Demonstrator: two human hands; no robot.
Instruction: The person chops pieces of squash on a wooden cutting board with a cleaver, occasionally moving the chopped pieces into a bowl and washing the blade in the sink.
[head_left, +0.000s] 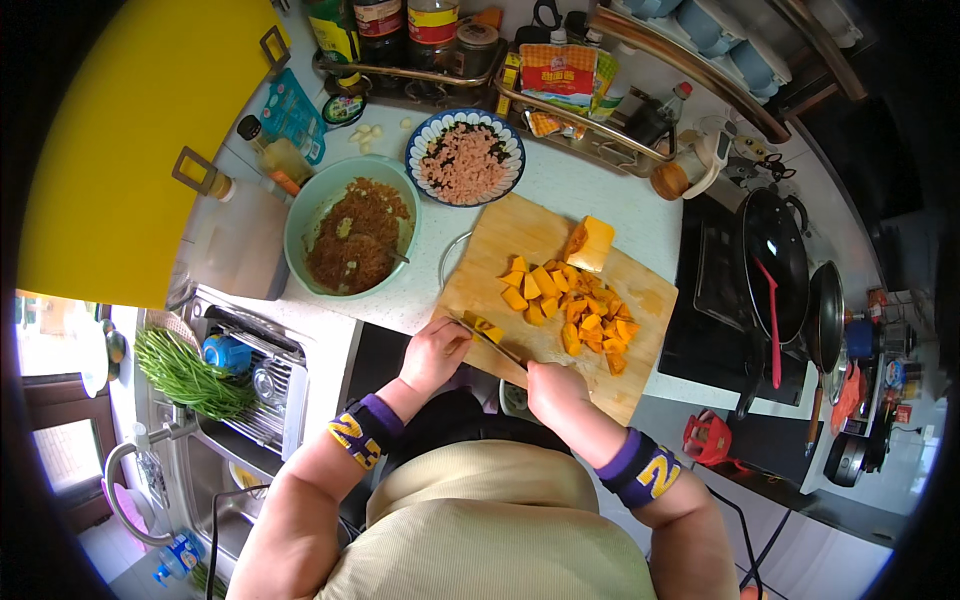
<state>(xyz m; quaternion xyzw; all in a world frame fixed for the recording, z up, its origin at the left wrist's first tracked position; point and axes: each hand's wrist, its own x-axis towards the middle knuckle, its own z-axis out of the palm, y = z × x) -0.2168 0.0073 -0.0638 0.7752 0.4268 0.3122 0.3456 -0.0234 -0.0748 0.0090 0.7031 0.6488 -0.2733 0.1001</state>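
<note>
On a wooden cutting board (646, 289), my right hand (559, 391) grips the handle of a kitchen knife (495, 345), its blade seen edge-on. My left hand (436, 354) has its fingers curled at the blade's far end. Whether they hold the blade or a piece behind it is hidden. Cut yellow-orange pumpkin (484, 328) lies against the blade's far side. Farther up the board is a heap of pumpkin chunks (592, 307), with a large uncut pumpkin block (592, 244) behind it.
Left of the board stands a green bowl (300, 264) of brown shredded filling. A patterned plate (517, 150) holds chopped pink meat. Pans, including a black wok (776, 247), sit on the cooktop (705, 330) at right. Green stalks (187, 371) lie by the sink (217, 510).
</note>
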